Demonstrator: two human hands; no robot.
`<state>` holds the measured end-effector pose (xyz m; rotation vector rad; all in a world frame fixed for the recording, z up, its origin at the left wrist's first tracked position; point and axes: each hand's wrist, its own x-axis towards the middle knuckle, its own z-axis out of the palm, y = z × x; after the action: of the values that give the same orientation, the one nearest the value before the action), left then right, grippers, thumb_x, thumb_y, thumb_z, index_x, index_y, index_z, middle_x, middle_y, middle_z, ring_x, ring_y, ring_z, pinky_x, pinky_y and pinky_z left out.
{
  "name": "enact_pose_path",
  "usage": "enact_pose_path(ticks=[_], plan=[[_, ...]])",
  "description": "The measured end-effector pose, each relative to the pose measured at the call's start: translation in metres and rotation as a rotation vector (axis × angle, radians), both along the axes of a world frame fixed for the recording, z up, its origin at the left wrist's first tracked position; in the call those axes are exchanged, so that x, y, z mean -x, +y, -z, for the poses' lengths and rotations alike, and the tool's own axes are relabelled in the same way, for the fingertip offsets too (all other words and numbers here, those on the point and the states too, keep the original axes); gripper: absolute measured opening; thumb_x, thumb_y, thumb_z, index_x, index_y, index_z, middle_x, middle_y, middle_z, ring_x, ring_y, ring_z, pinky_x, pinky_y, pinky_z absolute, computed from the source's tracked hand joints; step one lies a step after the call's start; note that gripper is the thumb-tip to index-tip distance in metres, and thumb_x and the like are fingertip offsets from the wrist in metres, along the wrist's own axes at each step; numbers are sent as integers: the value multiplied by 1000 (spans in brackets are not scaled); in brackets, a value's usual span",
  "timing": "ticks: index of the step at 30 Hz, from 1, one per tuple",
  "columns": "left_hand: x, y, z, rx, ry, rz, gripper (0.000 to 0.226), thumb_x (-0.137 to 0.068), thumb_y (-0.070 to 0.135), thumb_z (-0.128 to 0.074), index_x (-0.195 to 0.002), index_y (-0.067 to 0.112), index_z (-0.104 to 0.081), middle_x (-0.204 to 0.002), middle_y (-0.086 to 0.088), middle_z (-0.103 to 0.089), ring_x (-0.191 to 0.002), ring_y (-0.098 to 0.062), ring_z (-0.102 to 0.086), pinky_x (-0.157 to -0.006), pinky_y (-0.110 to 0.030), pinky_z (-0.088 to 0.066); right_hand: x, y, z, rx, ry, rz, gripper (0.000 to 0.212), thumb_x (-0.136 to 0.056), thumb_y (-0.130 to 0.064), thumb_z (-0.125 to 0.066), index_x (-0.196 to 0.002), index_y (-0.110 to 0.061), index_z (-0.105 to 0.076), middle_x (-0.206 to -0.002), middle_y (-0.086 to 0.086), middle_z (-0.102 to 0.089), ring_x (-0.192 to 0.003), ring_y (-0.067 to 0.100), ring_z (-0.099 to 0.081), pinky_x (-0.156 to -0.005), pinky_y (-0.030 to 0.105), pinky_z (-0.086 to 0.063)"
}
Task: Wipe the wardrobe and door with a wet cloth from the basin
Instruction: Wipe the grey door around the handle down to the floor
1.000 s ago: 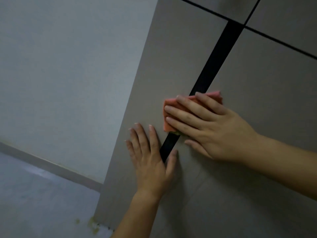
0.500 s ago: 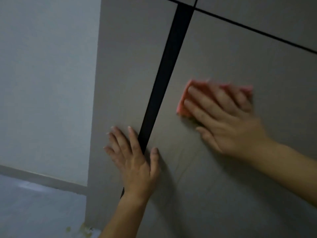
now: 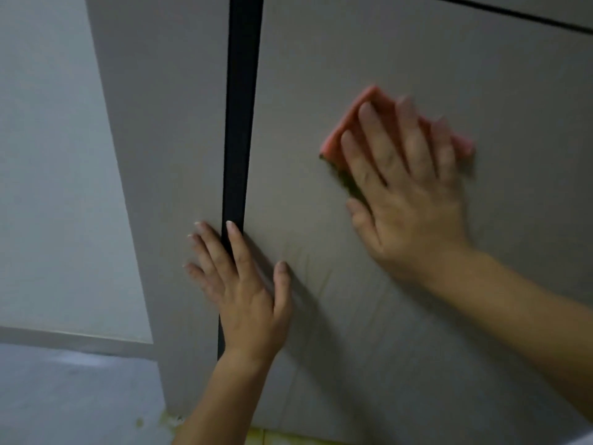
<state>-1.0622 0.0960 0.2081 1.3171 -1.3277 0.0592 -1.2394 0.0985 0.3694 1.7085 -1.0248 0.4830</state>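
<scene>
On the wardrobe (image 3: 369, 53): both hands lie flat against its grey-brown front, which is seen from close up and at a slant.
Cloth (image 3: 351, 123): pink and folded, pressed to the right panel under the right hand. Its upper-left corner and a bit of its right edge show beyond the hand, and it sits well to the right of the black strip.
Right hand (image 3: 410, 200): palm down over the cloth and somewhat blurred.
Right fingers (image 3: 414, 139): straight and slightly spread, pressing the cloth rather than curling round it. The thumb lies on bare panel, below and left of the cloth.
Left hand (image 3: 247, 297): lower and further left, flat on the wardrobe, carrying nothing.
Left fingers (image 3: 208, 252): stretched out and relaxed. The index finger lies along the strip, the other three are on the panel to its left, and the thumb is on the panel to its right.
Strip (image 3: 242, 107): black and upright between the two panels, running from the top edge down behind the left hand.
Seam (image 3: 513, 11): a thin dark line across the upper right.
Wall (image 3: 48, 155): pale, to the left of the wardrobe, with a skirting (image 3: 64, 337) along its foot.
Floor (image 3: 64, 399): grey, at lower left, with yellowish specks (image 3: 167, 419) at the wardrobe's foot (too blurred to tell what they are).
</scene>
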Motion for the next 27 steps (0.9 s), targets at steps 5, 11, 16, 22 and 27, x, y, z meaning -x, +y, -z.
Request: enact_pose_path(ticks=[5, 11, 16, 22, 27], plan=[[3, 11, -15, 27, -221, 72, 80, -98, 39, -50, -163, 13, -11, -170, -18, 9, -156, -39, 11, -121, -70, -3, 39, 18, 88, -69, 183, 2, 71, -98, -38, -51, -161, -17, -25, -169, 5, -14, -155, 33, -16, -124, 52, -11], [28, 20, -36, 99, -494, 138, 85, -91, 38, -51, -163, 16, -10, -169, -19, 11, -155, -42, 12, -120, -70, 3, 72, 15, 13, 25, -175, 38, 75, -99, -44, -35, -163, -20, -3, -168, 2, 10, -154, 36, -2, -123, 49, 3], [36, 10, -33, 36, -560, 86, 88, -91, 41, -49, -164, 24, -3, -169, -16, 16, -155, -42, 13, -115, -78, 0, 99, 26, 78, -67, 82, 1, 72, -99, -40, -44, -162, -19, -19, -171, 5, -5, -157, 33, -6, -125, 52, -3], [48, 29, -48, 4, -541, 87, 89, -91, 42, -48, -164, 20, -2, -169, -19, 11, -156, -41, 11, -118, -74, -1, 122, 29, 36, 29, -150, 2, 67, -104, -41, -34, -163, -19, -13, -170, 3, 1, -157, 30, 3, -126, 49, -1], [73, 31, -65, 90, -708, 165, 81, -93, 41, -48, -163, 20, -12, -170, -19, 5, -156, -44, 4, -115, -78, -9, 131, 29, 56, 2, -190, -4, 69, -103, -41, -37, -163, -17, -13, -171, 6, 2, -157, 33, 3, -125, 52, 2]])
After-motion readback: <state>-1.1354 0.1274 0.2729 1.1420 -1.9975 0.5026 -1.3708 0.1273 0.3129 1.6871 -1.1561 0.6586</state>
